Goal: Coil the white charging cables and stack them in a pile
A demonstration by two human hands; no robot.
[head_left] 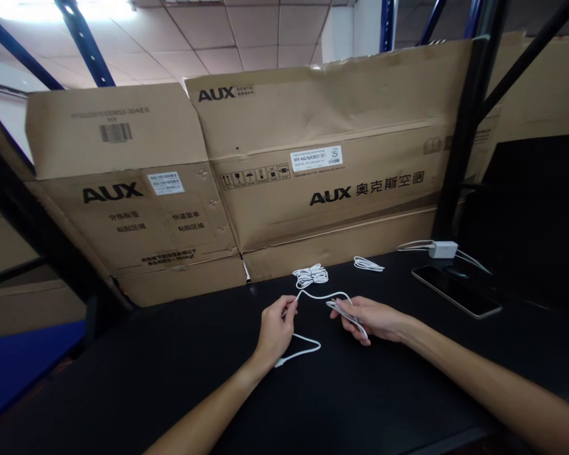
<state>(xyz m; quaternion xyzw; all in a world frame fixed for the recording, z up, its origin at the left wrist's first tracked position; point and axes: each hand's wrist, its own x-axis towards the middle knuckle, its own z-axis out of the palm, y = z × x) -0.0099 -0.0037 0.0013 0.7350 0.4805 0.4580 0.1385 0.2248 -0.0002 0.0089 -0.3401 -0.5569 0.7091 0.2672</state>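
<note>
A white charging cable runs between my two hands above the black table. My left hand pinches it between thumb and fingertips. From below that hand a free stretch loops out, and its plug end hangs near my wrist. My right hand is closed around several folded loops of the same cable. Just beyond my hands lies a coiled bundle of white cable. A smaller folded white cable rests to its right.
On the right of the black table lie a dark-screened phone and a white charger block with cables. Flattened cardboard boxes stand along the back edge. Dark metal posts rise at both sides.
</note>
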